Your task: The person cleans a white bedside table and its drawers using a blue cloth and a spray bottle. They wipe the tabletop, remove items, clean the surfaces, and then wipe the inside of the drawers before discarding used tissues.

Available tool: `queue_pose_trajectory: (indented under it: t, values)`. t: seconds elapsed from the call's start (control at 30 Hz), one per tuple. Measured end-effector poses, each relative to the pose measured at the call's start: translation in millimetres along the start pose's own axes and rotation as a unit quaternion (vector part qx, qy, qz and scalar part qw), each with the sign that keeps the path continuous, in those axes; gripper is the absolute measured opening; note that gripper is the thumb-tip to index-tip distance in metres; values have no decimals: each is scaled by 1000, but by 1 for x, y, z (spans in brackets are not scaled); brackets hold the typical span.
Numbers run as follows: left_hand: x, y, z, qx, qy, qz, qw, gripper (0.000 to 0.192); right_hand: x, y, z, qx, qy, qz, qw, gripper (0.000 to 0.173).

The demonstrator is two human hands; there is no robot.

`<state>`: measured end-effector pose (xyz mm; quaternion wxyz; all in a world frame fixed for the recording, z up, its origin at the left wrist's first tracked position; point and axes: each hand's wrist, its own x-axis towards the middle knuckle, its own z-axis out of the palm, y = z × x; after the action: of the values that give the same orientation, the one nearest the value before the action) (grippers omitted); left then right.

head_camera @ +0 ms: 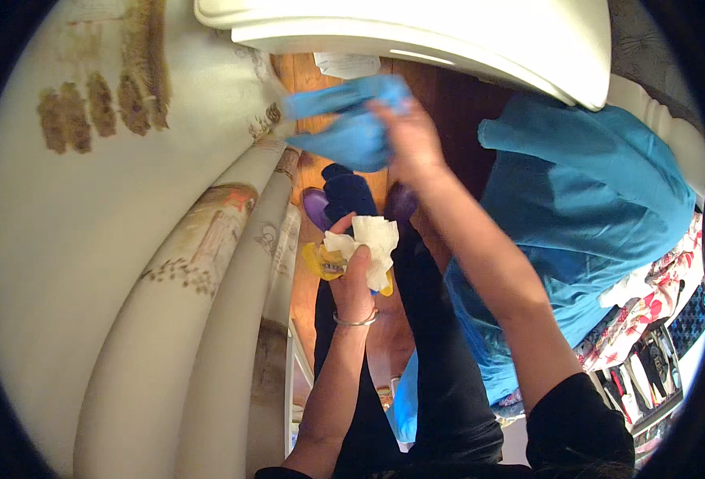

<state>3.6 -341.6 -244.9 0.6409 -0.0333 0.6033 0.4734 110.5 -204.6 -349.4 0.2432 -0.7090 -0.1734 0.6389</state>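
Observation:
My left hand (355, 278) holds a crumpled white tissue (376, 239) and a yellow wrapper (324, 262) that bears writing, above my knees. A metal bracelet (355, 318) circles that wrist. Further forward, my right hand (413, 141) grips a light blue cloth (352, 135), which is blurred by motion. The cloth spreads to the left of the fingers, over the wooden floor. Below both hands are a dark blue item (348, 193) and purple footwear (316, 208) on my feet.
Thick pale pipes (209, 251) run along the painted wall (89, 239) at left. A white, smooth-edged fixture (436, 30) juts out ahead. Teal fabric (580, 185) drapes over something at right, beside floral fabric (658, 305) and an open box of items (643, 377). A white paper (346, 64) lies on the floor.

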Motion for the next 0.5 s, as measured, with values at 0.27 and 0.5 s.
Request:
queue_pose_trajectory:
  t: [0.27, 0.5]
  values:
    - [50, -75, -27, 23, -19, -64, 998, 39, 66, 5, -34, -70, -44, -86, 993, 41]
    - [55, -90, -21, 1, -65, -120, 991, 33, 189, 83, -26, 76, 9, 86, 993, 44]
